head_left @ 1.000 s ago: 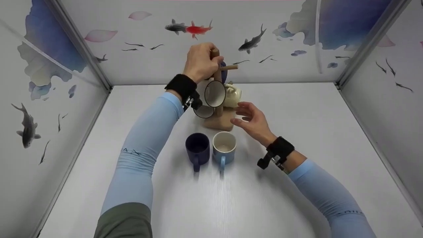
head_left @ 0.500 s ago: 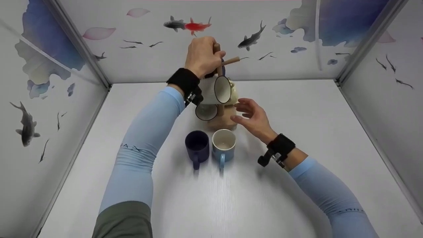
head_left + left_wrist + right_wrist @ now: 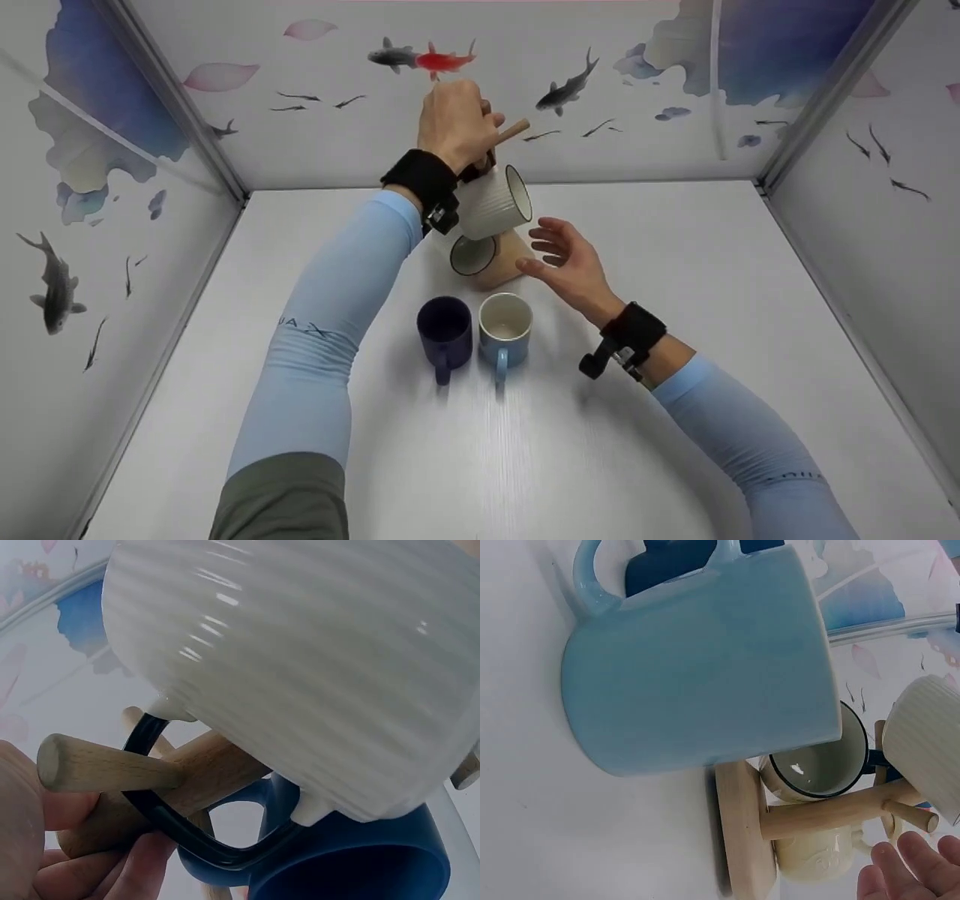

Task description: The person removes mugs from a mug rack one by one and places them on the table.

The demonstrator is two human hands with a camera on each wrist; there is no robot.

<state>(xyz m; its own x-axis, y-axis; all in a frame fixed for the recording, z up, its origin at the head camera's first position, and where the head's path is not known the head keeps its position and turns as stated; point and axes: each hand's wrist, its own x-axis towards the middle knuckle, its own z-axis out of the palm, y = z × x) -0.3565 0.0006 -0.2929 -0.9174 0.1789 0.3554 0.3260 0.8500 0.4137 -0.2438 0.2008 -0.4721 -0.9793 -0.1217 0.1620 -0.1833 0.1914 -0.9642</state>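
My left hand (image 3: 456, 124) grips the top of a wooden mug tree (image 3: 508, 262); in the left wrist view its fingers lie around the post (image 3: 214, 772). From an upper peg hangs a white ribbed mug (image 3: 491, 204) by its black handle, mouth facing right. Below it is a second black-rimmed mug (image 3: 472, 257). A blue mug (image 3: 360, 851) hangs on the tree in the left wrist view, and a cream mug (image 3: 815, 855) low on it in the right wrist view. My right hand (image 3: 574, 266), fingers loosely bent, is beside the tree's right side, holding nothing.
In front of the tree a dark blue mug (image 3: 445, 337) and a light blue mug (image 3: 504, 341) stand upright side by side, handles toward me. The white table (image 3: 675, 247) is enclosed by printed wall panels (image 3: 315, 142).
My left hand has turned the mug tree: its base and pegs have rotated, and the white ribbed mug has swung rightward. The cream mug has gone out of sight in the head view.
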